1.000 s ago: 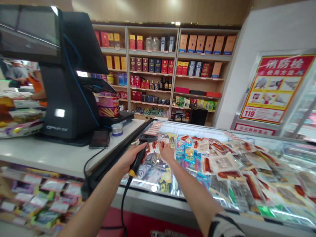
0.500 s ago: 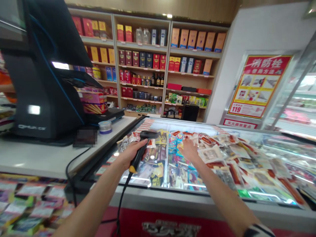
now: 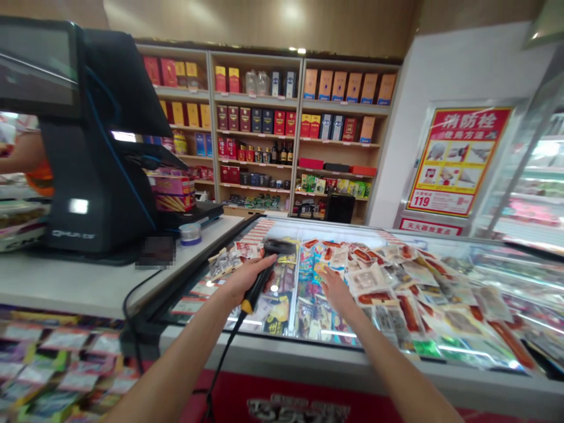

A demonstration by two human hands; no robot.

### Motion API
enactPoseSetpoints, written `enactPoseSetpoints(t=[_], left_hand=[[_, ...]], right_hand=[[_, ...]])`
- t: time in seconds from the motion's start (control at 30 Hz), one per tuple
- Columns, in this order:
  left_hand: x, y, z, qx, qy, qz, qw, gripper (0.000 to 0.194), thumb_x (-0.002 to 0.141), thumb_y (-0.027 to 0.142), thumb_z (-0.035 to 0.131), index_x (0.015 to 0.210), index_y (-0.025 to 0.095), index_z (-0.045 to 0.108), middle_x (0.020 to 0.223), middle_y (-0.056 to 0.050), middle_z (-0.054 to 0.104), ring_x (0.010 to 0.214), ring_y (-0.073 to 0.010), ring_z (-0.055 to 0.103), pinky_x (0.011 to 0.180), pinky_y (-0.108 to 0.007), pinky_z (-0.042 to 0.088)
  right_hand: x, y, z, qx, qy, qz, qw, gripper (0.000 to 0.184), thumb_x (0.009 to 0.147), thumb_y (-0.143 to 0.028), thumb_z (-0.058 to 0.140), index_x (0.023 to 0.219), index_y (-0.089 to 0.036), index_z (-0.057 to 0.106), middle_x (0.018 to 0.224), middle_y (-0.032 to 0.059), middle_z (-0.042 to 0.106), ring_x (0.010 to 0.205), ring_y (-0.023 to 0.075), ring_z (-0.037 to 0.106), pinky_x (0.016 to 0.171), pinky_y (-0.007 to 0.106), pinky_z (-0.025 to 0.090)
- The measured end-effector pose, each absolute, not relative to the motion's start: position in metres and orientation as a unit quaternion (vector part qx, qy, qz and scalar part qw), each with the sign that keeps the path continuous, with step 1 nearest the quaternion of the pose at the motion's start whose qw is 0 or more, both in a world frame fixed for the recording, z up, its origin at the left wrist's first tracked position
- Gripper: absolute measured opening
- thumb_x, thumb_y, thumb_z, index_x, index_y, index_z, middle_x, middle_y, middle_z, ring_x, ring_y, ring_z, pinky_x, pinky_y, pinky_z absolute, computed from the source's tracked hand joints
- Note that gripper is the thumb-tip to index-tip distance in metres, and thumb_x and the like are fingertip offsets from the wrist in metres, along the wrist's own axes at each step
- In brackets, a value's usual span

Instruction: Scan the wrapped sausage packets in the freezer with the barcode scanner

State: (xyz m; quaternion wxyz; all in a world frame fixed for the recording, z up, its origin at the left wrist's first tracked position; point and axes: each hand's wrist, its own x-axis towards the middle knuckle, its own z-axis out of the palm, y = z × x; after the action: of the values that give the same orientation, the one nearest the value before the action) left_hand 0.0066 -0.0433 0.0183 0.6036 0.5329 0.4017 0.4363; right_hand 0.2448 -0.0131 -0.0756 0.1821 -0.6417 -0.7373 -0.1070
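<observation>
My left hand (image 3: 245, 278) is wrapped round the black grip of a handheld barcode scanner (image 3: 261, 283), whose head points forward over the glass top of the freezer (image 3: 264, 342). A cable runs down from its yellow-ended handle. Fingers stretched forward, my right hand (image 3: 333, 289) hovers above the glass with nothing visible in it. Just ahead and to its right lie several clear-wrapped sausages (image 3: 362, 255) and pale vacuum packs (image 3: 372, 278), heaped on the freezer. Colourful ice cream wrappers (image 3: 308, 267) show through the glass below.
To the left, a counter (image 3: 79, 288) carries a black checkout terminal (image 3: 101, 176) and a round clear tub (image 3: 190, 234). Packaged snacks (image 3: 44, 364) fill a rack below. Shelves of boxed bottles (image 3: 255, 120) stand behind. Part of another person's arm (image 3: 26, 154) appears at far left.
My right hand has drawn back towards me from the sausage packs. The scanner in my left hand has shifted slightly right, and the view has tilted up a little.
</observation>
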Motion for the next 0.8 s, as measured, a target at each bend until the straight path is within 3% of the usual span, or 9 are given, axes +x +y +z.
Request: enactPoseSetpoints(t=[0.2,0.33,0.43,0.53,0.67,0.8], left_hand=[[0.002,-0.039,0.01,0.525,0.403,0.434,0.611,0.03,0.066,0.042,0.057,0.065,0.013,0.05,0.052,0.0,0.053,0.038,-0.0075,0.047,0.036,-0.019,0.035],[0.002,-0.04,0.008,0.527,0.398,0.435,0.612,0.032,0.066,0.044,0.057,0.066,0.013,0.051,0.052,0.0,0.054,0.038,-0.0078,0.047,0.036,-0.019,0.035],[-0.003,-0.043,0.009,0.522,0.399,0.441,0.611,0.031,0.066,0.044,0.056,0.065,0.013,0.051,0.051,0.0,0.053,0.038,-0.0076,0.046,0.036,-0.019,0.035],[-0.009,-0.046,0.009,0.514,0.401,0.446,0.613,0.03,0.067,0.042,0.057,0.063,0.014,0.05,0.05,0.0,0.053,0.038,-0.0078,0.046,0.035,-0.019,0.035],[-0.013,-0.05,0.006,0.504,0.409,0.445,0.617,0.03,0.066,0.042,0.057,0.062,0.014,0.049,0.051,0.0,0.054,0.038,-0.0081,0.047,0.036,-0.019,0.036],[-0.015,-0.053,0.005,0.489,0.413,0.447,0.625,0.03,0.066,0.042,0.057,0.062,0.013,0.05,0.051,-0.001,0.055,0.038,-0.0077,0.047,0.036,-0.019,0.035]], right_hand=[[0.247,-0.028,-0.066,-0.754,-0.621,-0.161,0.141,0.039,0.077,-0.045,0.044,0.088,-0.011,0.06,0.082,0.0155,0.062,0.086,0.0272,0.054,0.079,0.041,0.029],[0.236,-0.02,-0.066,-0.728,-0.663,-0.119,0.128,0.025,0.081,-0.032,0.041,0.095,-0.022,0.058,0.091,0.0083,0.063,0.086,0.0228,0.055,0.075,0.037,0.031],[0.231,-0.011,-0.067,-0.706,-0.694,-0.067,0.121,0.028,0.083,-0.025,0.036,0.103,-0.032,0.054,0.095,0.0032,0.063,0.088,0.0198,0.055,0.073,0.034,0.032],[0.226,-0.007,-0.066,-0.727,-0.671,-0.044,0.139,0.031,0.083,-0.032,0.033,0.107,-0.027,0.052,0.095,0.0057,0.062,0.09,0.0195,0.054,0.074,0.033,0.034],[0.22,-0.005,-0.069,-0.759,-0.627,-0.082,0.155,0.04,0.076,-0.047,0.042,0.097,-0.015,0.056,0.099,0.0139,0.058,0.097,0.0259,0.05,0.076,0.037,0.035],[0.219,-0.003,-0.076,-0.736,-0.645,-0.038,0.2,0.033,0.072,-0.04,0.051,0.095,-0.016,0.055,0.095,0.0106,0.059,0.091,0.0216,0.053,0.073,0.031,0.037]])
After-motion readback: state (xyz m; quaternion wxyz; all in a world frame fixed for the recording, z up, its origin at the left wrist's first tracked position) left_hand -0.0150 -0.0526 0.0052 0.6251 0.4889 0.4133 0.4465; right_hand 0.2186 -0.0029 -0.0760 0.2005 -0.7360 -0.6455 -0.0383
